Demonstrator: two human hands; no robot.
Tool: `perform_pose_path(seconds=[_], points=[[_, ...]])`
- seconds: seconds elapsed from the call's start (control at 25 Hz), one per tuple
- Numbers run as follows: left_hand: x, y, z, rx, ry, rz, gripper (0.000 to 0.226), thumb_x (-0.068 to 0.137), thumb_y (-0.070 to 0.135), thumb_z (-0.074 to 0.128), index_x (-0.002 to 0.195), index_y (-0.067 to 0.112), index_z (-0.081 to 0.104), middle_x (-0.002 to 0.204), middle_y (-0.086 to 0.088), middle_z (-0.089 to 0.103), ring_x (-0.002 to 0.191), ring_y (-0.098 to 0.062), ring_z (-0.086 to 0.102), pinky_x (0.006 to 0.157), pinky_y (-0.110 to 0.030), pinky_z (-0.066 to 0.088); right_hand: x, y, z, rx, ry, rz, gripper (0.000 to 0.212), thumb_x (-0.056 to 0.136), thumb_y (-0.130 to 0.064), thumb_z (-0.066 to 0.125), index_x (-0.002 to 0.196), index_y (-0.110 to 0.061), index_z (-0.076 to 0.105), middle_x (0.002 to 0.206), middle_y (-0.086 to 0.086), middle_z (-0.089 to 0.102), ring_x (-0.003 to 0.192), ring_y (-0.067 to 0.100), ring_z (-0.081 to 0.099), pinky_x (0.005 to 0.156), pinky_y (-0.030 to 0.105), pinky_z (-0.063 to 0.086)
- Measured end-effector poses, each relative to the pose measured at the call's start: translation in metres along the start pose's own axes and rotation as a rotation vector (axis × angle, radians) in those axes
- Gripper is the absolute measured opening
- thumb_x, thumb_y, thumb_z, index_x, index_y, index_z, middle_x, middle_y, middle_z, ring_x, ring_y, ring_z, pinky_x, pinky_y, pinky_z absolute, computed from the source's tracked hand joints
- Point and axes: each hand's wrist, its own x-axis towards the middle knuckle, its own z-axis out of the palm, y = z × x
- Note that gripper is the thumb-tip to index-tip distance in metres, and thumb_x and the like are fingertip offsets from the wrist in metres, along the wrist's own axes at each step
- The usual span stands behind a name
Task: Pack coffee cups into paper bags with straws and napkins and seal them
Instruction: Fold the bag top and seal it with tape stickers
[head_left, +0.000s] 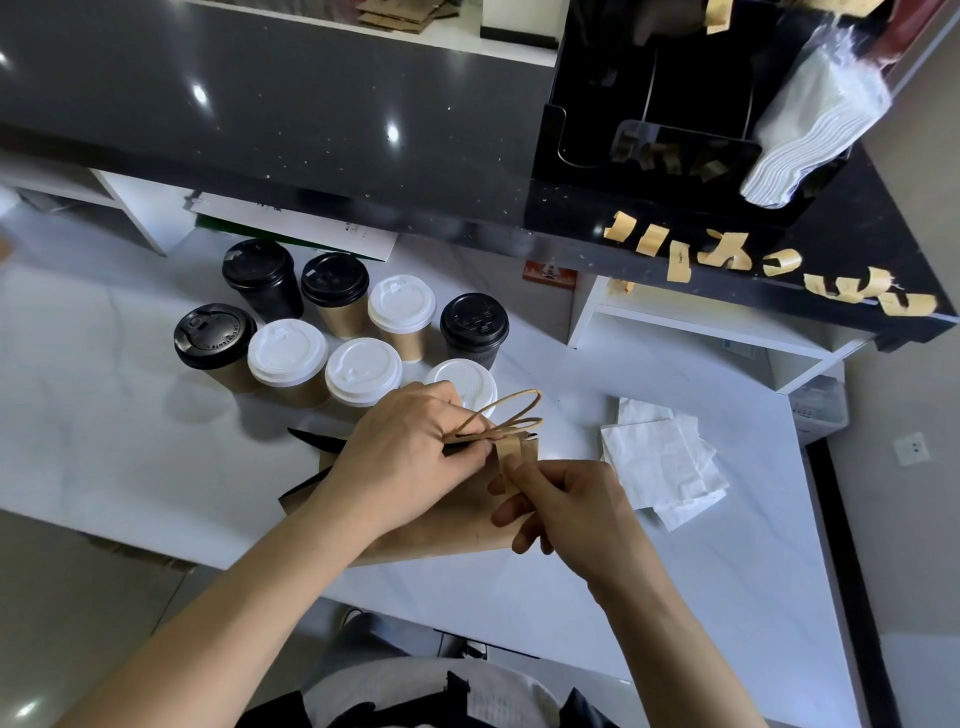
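A brown paper bag (441, 525) stands on the white counter in front of me, its top pinched flat and its twisted paper handles (511, 413) sticking up. My left hand (405, 447) grips the closed top of the bag just below the handles. My right hand (566, 504) holds a strip of tan tape (511, 452) folded over the bag's top edge. Several lidded coffee cups (343, 322), some with black lids and some with white, stand behind the bag. Loose white napkins (665, 462) lie to the right.
A black raised counter (311, 130) runs across the back, with several tan tape strips (779, 270) stuck along its front edge. A black organiser (649, 104) with a napkin stack (810, 130) stands at the upper right. White shelving (701, 332) sits beneath.
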Motion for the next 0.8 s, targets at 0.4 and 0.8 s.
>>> perform_pose_path(seconds=[0.4, 0.8], points=[[0.001, 0.006, -0.008, -0.105, 0.036, -0.022, 0.045, 0.084, 0.023, 0.081, 0.064, 0.057, 0.058, 0.081, 0.007, 0.071, 0.089, -0.019, 0.066, 0.087, -0.049, 0.048, 0.007, 0.015, 0.004, -0.214, 0.205, -0.116, 0.05, 0.092, -0.049, 0.069, 0.054, -0.017, 0.062, 0.05, -0.003, 0.064, 0.045, 0.011, 0.06, 0.048, 0.019, 0.042], [0.002, 0.005, -0.002, -0.083, 0.031, 0.019, 0.037, 0.078, 0.044, 0.086, 0.055, 0.054, 0.058, 0.066, 0.011, 0.052, 0.076, -0.015, 0.053, 0.086, -0.042, 0.04, 0.016, 0.029, -0.005, -0.305, 0.359, -0.323, 0.04, 0.074, -0.049, 0.083, 0.077, -0.03, 0.048, 0.066, -0.011, 0.042, 0.064, 0.012, 0.044, 0.056, 0.025, 0.033]])
